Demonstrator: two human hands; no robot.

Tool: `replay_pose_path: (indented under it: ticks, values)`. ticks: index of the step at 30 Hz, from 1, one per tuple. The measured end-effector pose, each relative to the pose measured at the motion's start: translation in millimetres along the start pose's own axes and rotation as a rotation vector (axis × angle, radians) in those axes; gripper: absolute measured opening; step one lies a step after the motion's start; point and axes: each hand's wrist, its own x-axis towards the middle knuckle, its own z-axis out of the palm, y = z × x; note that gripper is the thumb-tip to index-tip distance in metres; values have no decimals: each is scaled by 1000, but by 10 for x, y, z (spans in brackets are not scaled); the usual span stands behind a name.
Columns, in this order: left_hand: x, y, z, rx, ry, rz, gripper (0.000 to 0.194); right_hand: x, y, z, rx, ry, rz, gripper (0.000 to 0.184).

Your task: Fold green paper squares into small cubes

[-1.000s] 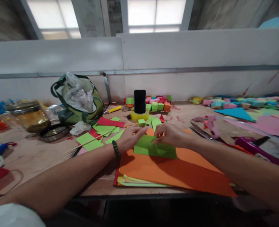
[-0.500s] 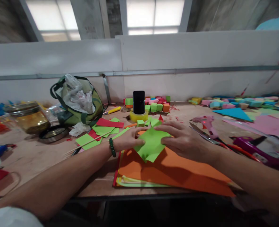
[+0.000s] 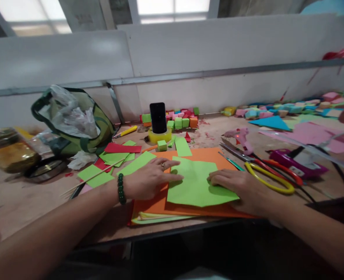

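A light green paper sheet point(image 3: 197, 184) lies unfolded on a stack of orange paper point(image 3: 207, 155) at the table's front edge. My left hand point(image 3: 150, 179), with a green bead bracelet at the wrist, lies flat with fingers stretched out on the sheet's left edge. On the sheet's right edge rests my right hand point(image 3: 237, 186), fingers curled down and pressing the paper. Neither hand grips anything.
Scissors with yellow and red handles point(image 3: 267, 175) lie just right of the stack. A pink glue gun point(image 3: 240, 136), a purple tool point(image 3: 294, 161), a phone on a tape roll point(image 3: 158, 118), foam cubes point(image 3: 180, 120), green and red scraps point(image 3: 122, 155), a green bag point(image 3: 72, 120) and a jar point(image 3: 8, 151) surround the stack.
The folded green paper has been opened out and laid flat on the orange stack. Both hands went from pinching it to pressing its sides. The view shifted right.
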Motion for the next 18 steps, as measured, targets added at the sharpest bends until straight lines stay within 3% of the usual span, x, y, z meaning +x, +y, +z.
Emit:
replay_pose_path:
  ticks: [2,6,8,11,13,14,16,18]
  values:
    - [45,-13,93,-88,11,23,65,9,-22,-2,56,33,60,21]
    - [165,-51,252,-407,181,-156,34,86,-3,-7,177,113,327,16]
    - [221,-77,310,-569,251,-259,28,129,53,-5,224,144,478,26]
    - [268,-106,357,-676,258,-452,50,164,142,7,207,188,587,55]
    - [268,-102,372,-609,247,-531,69,164,159,19,42,230,569,66]
    - [261,-89,379,-522,256,-535,74,161,151,26,-73,242,521,63]
    - [243,-45,394,-289,302,-463,69,158,104,39,-284,227,339,45]
    - [232,18,405,-116,314,-298,54,166,37,49,-370,141,72,37]
